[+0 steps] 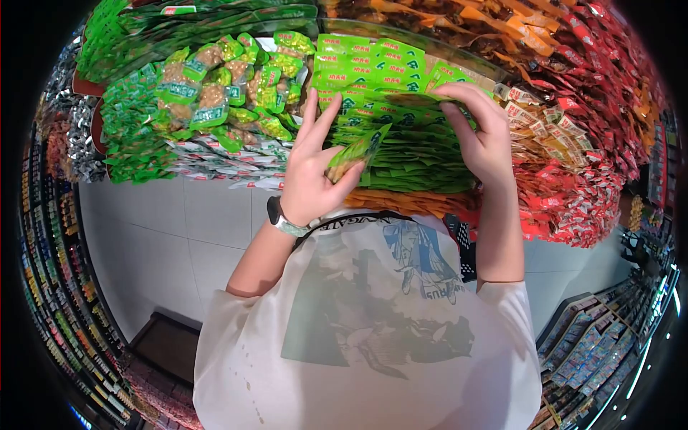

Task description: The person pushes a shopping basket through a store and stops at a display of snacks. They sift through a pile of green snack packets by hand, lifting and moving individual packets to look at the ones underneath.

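My left hand [314, 172], with a watch on its wrist, has a small green snack packet [356, 154] tucked between its thumb and curled fingers. Its index and middle fingers stretch forward onto rows of flat green packets [369, 68]. At the right end of those rows is my right hand [481, 129], fingers and thumb bent around the edge of a green packet [408, 100]. Its fingertips partly cover that edge. Below and between both hands, more green packets [419, 161] lie stacked in overlapping layers.
Clear-fronted packets of brown snacks [211, 86] lie left of the rows. Red packets [573, 172] and orange packets [527, 32] fill the right and back. White-and-green packets [229, 159] line the front left. Pale floor tiles [215, 215] show below, with store shelves [54, 258] at the sides.
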Tool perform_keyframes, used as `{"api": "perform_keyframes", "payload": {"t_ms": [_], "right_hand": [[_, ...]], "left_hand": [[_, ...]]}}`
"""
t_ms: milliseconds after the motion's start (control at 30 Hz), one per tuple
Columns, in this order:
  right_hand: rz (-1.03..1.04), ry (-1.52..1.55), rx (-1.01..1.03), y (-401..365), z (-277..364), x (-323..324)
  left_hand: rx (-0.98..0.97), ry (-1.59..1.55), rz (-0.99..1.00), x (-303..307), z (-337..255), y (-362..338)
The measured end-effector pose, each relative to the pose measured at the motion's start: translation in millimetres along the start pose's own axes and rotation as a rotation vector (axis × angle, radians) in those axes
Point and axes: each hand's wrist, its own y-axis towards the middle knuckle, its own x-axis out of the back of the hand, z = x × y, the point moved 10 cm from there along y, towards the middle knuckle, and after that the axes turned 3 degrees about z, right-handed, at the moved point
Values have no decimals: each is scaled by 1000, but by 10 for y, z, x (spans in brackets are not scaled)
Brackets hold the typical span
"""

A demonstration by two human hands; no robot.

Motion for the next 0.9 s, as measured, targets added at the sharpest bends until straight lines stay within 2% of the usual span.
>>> {"api": "perform_keyframes", "payload": {"t_ms": [67, 167, 267, 367, 567, 667, 767, 900], "right_hand": [[34, 12, 5, 52, -4, -102], [88, -88, 128, 139, 77, -331], [164, -72, 28, 265, 95, -482], [229, -212, -15, 293, 100, -604], [230, -291, -100, 206, -4, -755], [248, -429, -118, 160, 58, -862], [61, -282, 29, 148, 109, -794], [69, -359, -26, 119, 104, -733]], "left_hand": [[2, 3, 3, -2, 5, -6], [-1, 16, 1, 21, 11, 2], [1, 47, -11, 63, 6, -20], [5, 80, -5, 40, 17, -71], [-17, 69, -24, 14, -7, -97], [-18, 68, -26, 16, 0, -84], [-11, 122, -22, 30, 0, -98], [13, 112, -4, 30, 35, -143]]}}
